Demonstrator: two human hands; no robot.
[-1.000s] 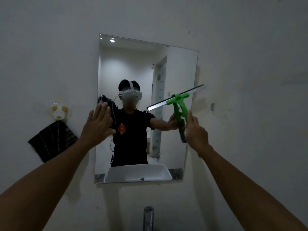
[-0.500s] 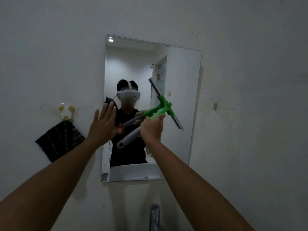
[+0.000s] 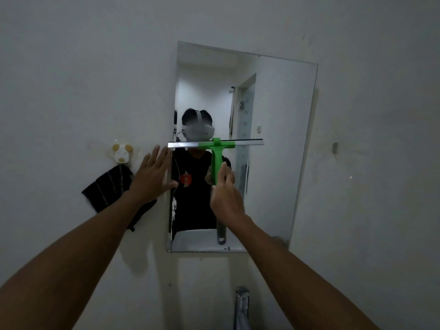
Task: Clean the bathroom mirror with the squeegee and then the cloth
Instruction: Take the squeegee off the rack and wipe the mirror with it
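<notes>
**Squeegee blade level across the mirror, mid-height**

Nearest the camera: two bare forearms reach up and forward from the lower corners. A chrome tap top shows at the bottom edge, between them.

Right hand: fingers clenched round the squeegee handle, thumb up along the green shaft. Handle upright; its grey lower end sticks out below the hand. Blade horizontal at the top of the green T-head, running from the mirror's left edge to about the middle of the glass. Whether the rubber actually touches the glass, I cannot tell.

Left hand: fingers released, straight and spread, palm toward the wall. It sits at the left edge of the mirror, thumb lapping over onto the glass.

On the wall, left of the mirror: a dark striped cloth hangs from a small white-and-yellow animal-shaped hook, partly behind the left wrist.

Mirror: frameless rectangle on a white wall, reflecting the person in a dark shirt with a headset, a white basin, and a doorway.
</notes>
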